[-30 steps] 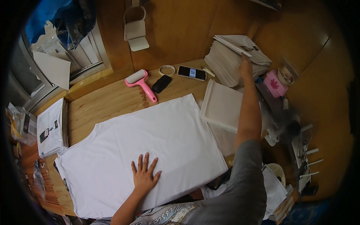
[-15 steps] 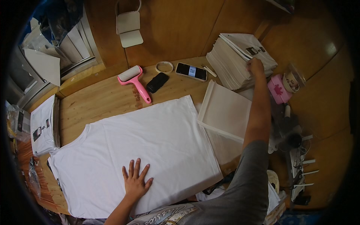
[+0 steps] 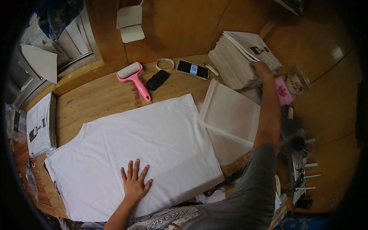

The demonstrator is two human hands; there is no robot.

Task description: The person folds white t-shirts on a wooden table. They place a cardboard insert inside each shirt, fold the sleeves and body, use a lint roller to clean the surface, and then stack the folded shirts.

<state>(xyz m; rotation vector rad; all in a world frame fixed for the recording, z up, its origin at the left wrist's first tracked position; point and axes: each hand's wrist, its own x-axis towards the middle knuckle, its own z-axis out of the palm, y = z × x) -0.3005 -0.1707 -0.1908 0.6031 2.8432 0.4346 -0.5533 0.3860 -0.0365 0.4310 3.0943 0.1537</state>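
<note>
A white T-shirt [image 3: 145, 134] lies spread over the wooden table, its neckline toward the left. My left hand [image 3: 136, 184] rests flat on it near the lower hem side, fingers spread. Over at the back right, my right arm is stretched out and my right hand [image 3: 262, 70] is closed at the near edge of a stack of pale sheets [image 3: 230, 63]. Its fingers are curled, and what they grip is hidden. White packaged garments [image 3: 257, 41] with dark labels lie on that stack. Nearer, beside the shirt's hem, are clear plastic bags [image 3: 232, 111].
Along the back lie a pink lint roller [image 3: 135, 79], a roll of tape [image 3: 165, 64], a black object [image 3: 158, 79] and a phone [image 3: 193, 69]. Packaged garments [image 3: 40, 125] stand at the left. A pink box [image 3: 284, 91] and a cup [image 3: 295, 84] are at the right.
The whole view has shifted slightly. My left hand stays flat on the shirt, and my right hand remains at the stack with its fingers curled.
</note>
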